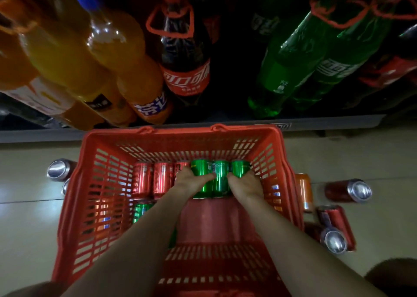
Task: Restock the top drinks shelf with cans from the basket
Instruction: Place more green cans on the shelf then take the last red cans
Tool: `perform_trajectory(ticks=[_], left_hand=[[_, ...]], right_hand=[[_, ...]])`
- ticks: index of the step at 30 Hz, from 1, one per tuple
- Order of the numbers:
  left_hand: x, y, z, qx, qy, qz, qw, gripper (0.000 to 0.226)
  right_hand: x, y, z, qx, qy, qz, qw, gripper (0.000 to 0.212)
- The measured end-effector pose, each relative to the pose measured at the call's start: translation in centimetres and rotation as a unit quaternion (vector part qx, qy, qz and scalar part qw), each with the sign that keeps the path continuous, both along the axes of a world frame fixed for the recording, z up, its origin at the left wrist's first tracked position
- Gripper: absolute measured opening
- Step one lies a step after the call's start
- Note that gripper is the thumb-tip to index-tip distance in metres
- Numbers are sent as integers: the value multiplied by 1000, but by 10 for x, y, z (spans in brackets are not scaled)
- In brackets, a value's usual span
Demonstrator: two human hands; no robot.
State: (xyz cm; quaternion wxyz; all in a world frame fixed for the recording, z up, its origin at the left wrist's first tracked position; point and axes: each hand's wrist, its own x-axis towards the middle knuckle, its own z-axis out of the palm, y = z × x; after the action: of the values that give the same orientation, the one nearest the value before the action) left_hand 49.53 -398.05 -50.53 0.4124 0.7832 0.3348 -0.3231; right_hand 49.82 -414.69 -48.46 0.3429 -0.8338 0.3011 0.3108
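Both hands [222, 184] around green cans [217, 179], mid-basket [94, 139].

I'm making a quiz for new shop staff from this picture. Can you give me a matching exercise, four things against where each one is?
Things:
1. green cans
2. red cans
3. orange can
4. cola bottle

Places:
A. on the shelf behind the basket
B. on the floor, right of the basket
C. in the basket, between both hands
D. in the basket, left of the left hand

Pairs: 1-C, 2-D, 3-B, 4-A

The right hand grips the green cans too.
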Motion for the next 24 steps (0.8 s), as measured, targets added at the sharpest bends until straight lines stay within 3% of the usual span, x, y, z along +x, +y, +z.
perform_trajectory(ticks=[7,10,14,18,21,24], left_hand=[[-4,-10,7,89,41,-87,991,120],[-8,-10,3,91,46,-99,990,117],[-8,-7,2,81,38,-95,991,97],[-7,-12,2,41,34,-82,995,70],[-5,-27,4,-3,4,-79,997,62],[-1,-39,7,-2,-19,-87,996,62]], right_hand=[[-7,-4,3,-28,46,131,990,94],[-8,-4,6,-28,64,131,989,96],[-6,0,6,-4,83,73,994,95],[-5,-5,2,51,76,-3,996,74],[-7,-13,-8,120,83,-74,987,44],[-11,-13,-16,229,112,-150,955,36]])
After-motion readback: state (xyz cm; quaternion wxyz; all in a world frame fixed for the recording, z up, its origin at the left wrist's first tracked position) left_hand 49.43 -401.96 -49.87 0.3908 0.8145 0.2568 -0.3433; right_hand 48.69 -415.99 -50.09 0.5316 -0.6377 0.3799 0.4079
